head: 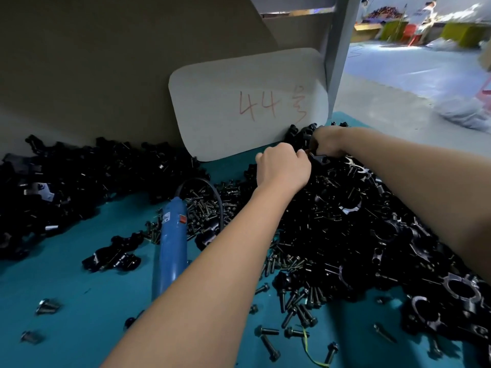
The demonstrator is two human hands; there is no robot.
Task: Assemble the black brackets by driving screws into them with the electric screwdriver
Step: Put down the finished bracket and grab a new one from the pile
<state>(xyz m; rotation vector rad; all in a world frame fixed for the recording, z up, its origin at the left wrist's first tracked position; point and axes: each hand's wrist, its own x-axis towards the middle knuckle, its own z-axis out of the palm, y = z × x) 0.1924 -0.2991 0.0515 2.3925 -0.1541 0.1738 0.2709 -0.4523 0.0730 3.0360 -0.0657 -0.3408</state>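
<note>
Both arms reach far forward to the back of the black bracket pile (345,208) on the teal table (79,301). My left hand (283,166) is curled, knuckles up, at a small black bracket (318,158). My right hand (328,142) grips the same bracket from behind with bent fingers. The blue electric screwdriver (171,243) lies on the table to the left of my left forearm, held by no hand, its black cable (212,189) looping behind it. Loose black screws (295,306) are scattered near the front and around the screwdriver.
A second heap of black brackets (66,181) fills the left side. A white card (247,102) marked "44" leans against a brown board at the back. A grey post (336,49) stands behind it. Open floor lies to the right.
</note>
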